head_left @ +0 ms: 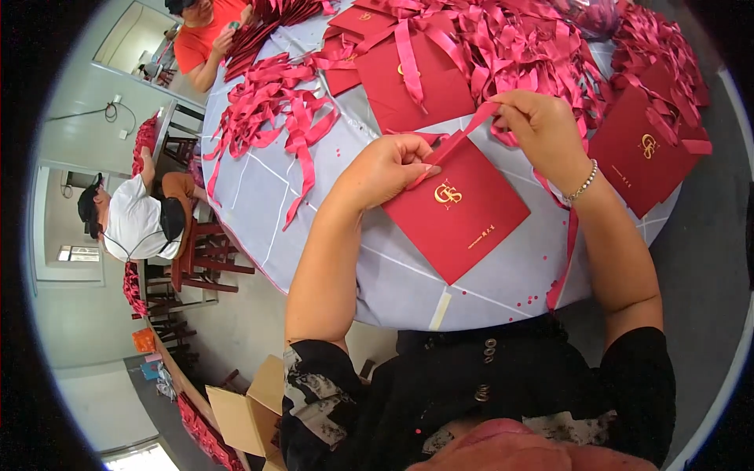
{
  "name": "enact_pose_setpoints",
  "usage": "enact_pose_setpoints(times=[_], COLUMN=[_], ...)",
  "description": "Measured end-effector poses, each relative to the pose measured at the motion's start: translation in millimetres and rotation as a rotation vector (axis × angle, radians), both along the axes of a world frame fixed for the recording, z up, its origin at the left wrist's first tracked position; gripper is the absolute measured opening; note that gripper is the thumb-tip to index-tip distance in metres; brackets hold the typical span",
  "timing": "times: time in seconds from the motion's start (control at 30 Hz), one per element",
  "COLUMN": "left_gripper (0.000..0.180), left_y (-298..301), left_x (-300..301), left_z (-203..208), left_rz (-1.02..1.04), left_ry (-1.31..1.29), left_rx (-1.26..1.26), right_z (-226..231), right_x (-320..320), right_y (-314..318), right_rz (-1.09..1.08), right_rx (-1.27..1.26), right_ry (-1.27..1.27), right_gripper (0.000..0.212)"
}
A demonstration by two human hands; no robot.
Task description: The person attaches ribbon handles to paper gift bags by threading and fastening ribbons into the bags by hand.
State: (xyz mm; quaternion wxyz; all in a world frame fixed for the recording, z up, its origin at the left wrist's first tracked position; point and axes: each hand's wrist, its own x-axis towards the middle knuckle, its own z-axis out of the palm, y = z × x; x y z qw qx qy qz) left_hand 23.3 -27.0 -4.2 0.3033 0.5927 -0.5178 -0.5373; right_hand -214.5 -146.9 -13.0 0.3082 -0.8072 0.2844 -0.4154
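Nearest me, small red dots (530,299) lie scattered on the grey, white-lined tablecloth (385,294); one could cling to anything set down there. On the right a loose strip (564,271) trails toward the near edge, close to the right forearm (620,259), whose sweep might drag it off.

Farther in, I have the red card (491,208) between the hands, one corner toward me. The left hand (393,169) pinches its far edge together with the ribbon (481,119); the right hand (542,133) grips the ribbon's other stretch between thumb and fingers. I judge that too hard a pull there could slip the ribbon from the left thumb or bend the card's edge. I cannot tell whether it is threaded.

The card looks stiff, flat and matte, gold-printed; the ribbon is narrow, smooth and faintly glossy. Beyond lie more square cards (416,82) and a curling, tangled ribbon heap (530,63). Far left, a person in orange (196,43) handles something small.
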Motion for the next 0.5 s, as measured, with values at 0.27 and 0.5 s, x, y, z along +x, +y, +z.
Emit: enact_pose_setpoints(times=[0.27, 0.5], left_gripper=[0.01, 0.016], left_y=[6.1, 6.6], left_x=[2.2, -17.1], left_z=[3.3, -0.1], left_rz=[-0.01, 0.115], left_ry=[-0.008, -0.039], left_rx=[-0.005, -0.102], right_z=[13.5, 13.8], right_x=[-5.5, 6.4], right_y=[-2.9, 13.5], right_rz=[0.314, 0.435], right_rx=[0.653, 0.943], right_ry=[-0.55, -0.263], right_gripper=[0.023, 0.021])
